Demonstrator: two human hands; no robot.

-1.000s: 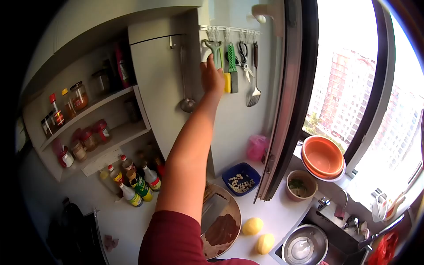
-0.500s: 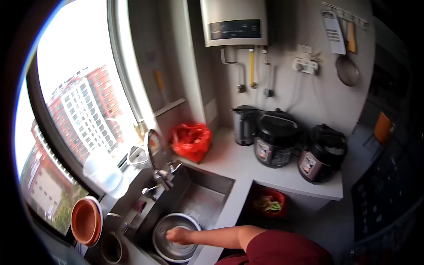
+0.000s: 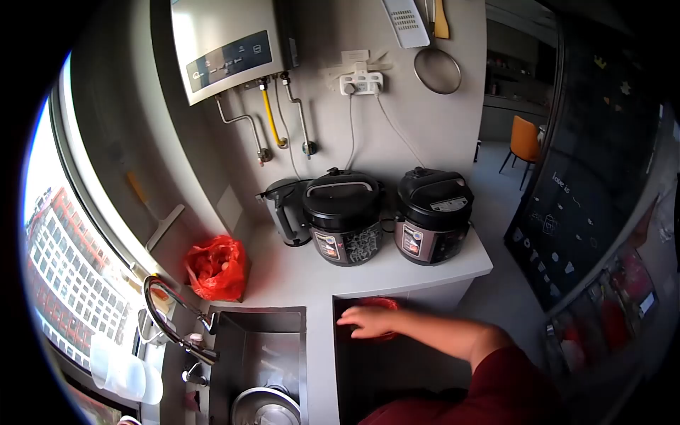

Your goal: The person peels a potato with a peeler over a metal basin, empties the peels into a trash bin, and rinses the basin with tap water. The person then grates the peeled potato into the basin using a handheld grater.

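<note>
My right hand [image 3: 368, 321] reaches in from the right, fingers apart and pointing left, with nothing visible in it. It is over the dark opening beside the sink, in front of a red-lined bin [image 3: 383, 304] that it partly hides. To its left is the steel sink [image 3: 273, 354], with a round metal basin [image 3: 244, 405] at its near end. My left hand is out of view.
On the counter [image 3: 287, 273] stand a red plastic bag [image 3: 216, 269], a kettle [image 3: 287, 216] and two black cookers [image 3: 343, 219] [image 3: 433, 216]. A curved faucet [image 3: 166, 322] rises left of the sink. An orange chair [image 3: 525, 139] is beyond the doorway.
The view has turned right, away from the utensil rack where my left hand was raised to a peeler. My right hand has moved from above the metal basin to the red-lined bin.
</note>
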